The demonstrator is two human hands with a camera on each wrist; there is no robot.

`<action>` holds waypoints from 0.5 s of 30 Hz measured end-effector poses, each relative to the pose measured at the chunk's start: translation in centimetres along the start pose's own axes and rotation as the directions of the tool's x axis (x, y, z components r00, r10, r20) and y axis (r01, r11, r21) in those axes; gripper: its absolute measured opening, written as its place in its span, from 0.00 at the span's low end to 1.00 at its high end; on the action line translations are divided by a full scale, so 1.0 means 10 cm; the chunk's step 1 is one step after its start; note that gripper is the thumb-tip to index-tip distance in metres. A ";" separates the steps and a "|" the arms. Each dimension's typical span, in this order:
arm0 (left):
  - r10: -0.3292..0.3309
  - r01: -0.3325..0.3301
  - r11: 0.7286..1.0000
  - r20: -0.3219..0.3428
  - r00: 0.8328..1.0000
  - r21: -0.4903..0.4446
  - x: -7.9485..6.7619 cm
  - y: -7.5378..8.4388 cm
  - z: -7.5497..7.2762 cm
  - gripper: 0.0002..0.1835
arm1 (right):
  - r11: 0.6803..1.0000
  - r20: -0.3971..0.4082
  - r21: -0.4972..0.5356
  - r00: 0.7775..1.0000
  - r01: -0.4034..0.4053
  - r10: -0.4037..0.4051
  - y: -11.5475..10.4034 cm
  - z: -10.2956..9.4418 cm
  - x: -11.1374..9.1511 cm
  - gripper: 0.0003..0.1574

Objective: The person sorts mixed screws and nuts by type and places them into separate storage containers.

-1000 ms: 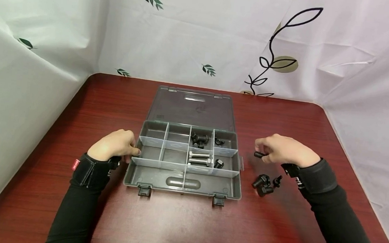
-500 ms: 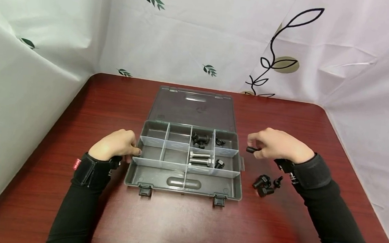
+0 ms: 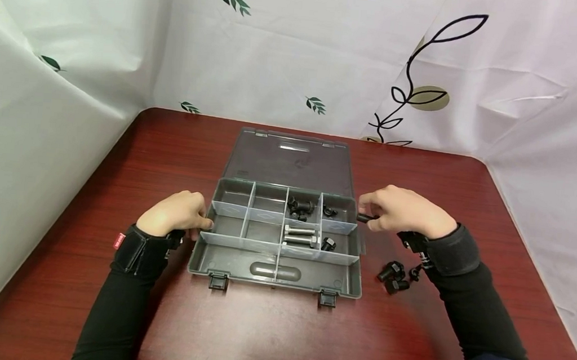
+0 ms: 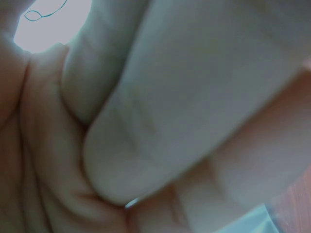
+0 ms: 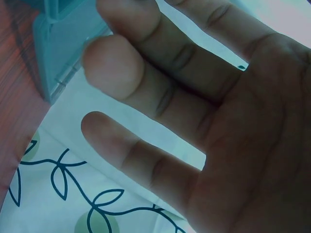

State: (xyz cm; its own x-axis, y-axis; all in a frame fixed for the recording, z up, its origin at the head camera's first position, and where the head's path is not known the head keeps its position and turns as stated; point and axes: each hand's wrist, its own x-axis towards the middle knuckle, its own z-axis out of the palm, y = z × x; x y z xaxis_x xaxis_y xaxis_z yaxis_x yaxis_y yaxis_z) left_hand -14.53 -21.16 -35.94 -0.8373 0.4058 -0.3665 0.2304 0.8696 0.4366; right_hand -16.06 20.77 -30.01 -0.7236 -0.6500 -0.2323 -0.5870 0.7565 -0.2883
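My right hand (image 3: 400,210) pinches a black bolt (image 3: 366,218) between thumb and fingers, right at the right wall of a grey plastic organizer box (image 3: 232,280). Much of that bolt is hidden by the fingers. On the box's left side, my left hand (image 3: 178,213) grips the wall, its thumb over the rim and its other fingers curled. Inside the box, black hardware (image 3: 300,206) fills part of a back compartment, with smaller black pieces (image 3: 329,211) in the back right one. Silver bolts (image 3: 299,239) lie in a middle compartment, and a black hex bolt (image 3: 328,244) lies beside them.
The box's clear lid (image 3: 290,160) lies folded back behind it, and two latches (image 3: 218,281) hang at its front. Several loose black bolts (image 3: 393,277) and a small black piece (image 3: 415,272) lie on the red-brown table (image 3: 256,335). White patterned cloth (image 3: 278,49) hangs around it.
My right hand has moved left with the black bolt, from above the loose pieces to the box's right edge. The left hand stays at the box's left wall.
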 end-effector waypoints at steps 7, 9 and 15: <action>0.001 -0.001 1.000 0.003 1.000 0.016 0.01 0.01 -0.01 0.13 | 1.000 -0.016 0.005 1.000 0.022 -0.022 -0.05 0.00 0.06 0.08; 0.003 -0.003 1.000 0.004 1.000 0.015 0.01 0.01 -0.01 0.14 | 0.999 -0.021 0.001 0.999 0.034 -0.034 -0.06 0.00 0.08 0.09; 0.004 -0.004 1.000 0.001 1.000 0.013 0.01 0.00 0.00 0.13 | 0.999 -0.023 0.002 0.999 0.049 -0.049 -0.11 -0.01 0.13 0.09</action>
State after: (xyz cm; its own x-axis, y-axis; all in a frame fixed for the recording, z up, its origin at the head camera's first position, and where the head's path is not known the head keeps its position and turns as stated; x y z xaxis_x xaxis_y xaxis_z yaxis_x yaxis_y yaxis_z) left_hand -14.63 -21.11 -35.95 -0.8361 0.4093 -0.3653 0.2399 0.8716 0.4275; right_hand -16.36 19.06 -29.92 -0.7021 -0.6843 -0.1968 -0.6211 0.7237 -0.3007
